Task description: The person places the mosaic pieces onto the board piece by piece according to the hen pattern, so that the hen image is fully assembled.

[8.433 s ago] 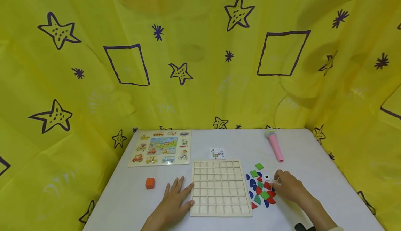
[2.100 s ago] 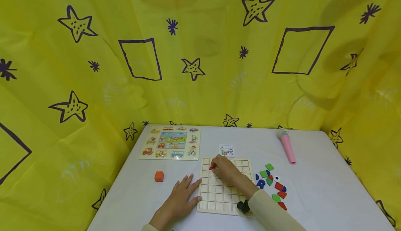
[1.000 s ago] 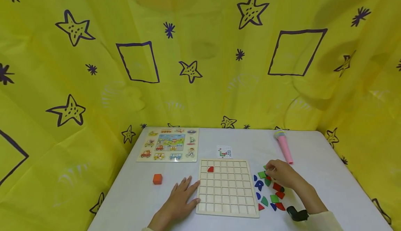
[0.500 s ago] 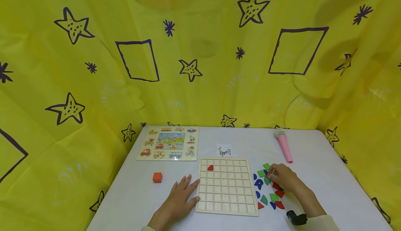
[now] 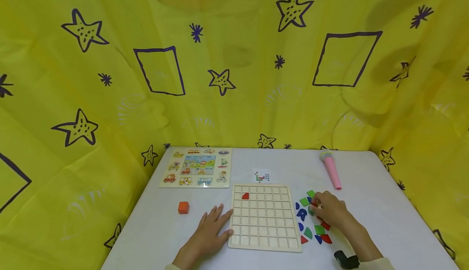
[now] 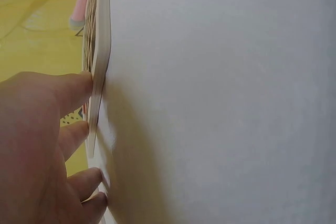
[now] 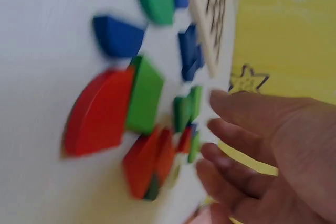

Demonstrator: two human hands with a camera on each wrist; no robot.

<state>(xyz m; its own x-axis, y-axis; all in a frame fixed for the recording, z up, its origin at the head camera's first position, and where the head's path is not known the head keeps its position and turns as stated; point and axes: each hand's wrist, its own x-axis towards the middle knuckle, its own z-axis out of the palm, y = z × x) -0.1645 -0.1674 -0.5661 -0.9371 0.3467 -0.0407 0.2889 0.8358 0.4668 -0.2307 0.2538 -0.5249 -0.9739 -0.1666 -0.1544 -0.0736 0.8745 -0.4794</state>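
A wooden grid board [image 5: 264, 221] lies on the white table, with one red quarter-round piece [image 5: 245, 196] in a cell near its far left corner. My left hand [image 5: 210, 231] lies flat on the table, fingers straight and touching the board's left edge [image 6: 100, 51]. Right of the board is a loose pile of red, green and blue pieces [image 5: 309, 221]. My right hand [image 5: 327, 211] hovers over that pile. Its fingers [image 7: 236, 129] are relaxed and spread, their tips by a small green piece [image 7: 184, 111] and red pieces [image 7: 144, 163]. Nothing shows in its grasp.
A vehicle peg puzzle [image 5: 196, 170] lies at the far left, an orange cube [image 5: 183, 207] left of my left hand, a small pattern card [image 5: 261, 176] beyond the board, and a pink toy microphone [image 5: 331, 172] at the far right. Yellow star-printed cloth [image 5: 234, 58] surrounds the table.
My right hand set the red piece in the board, went back to the pile, and in the last second crept slightly nearer over the pieces. The left hand stayed put.
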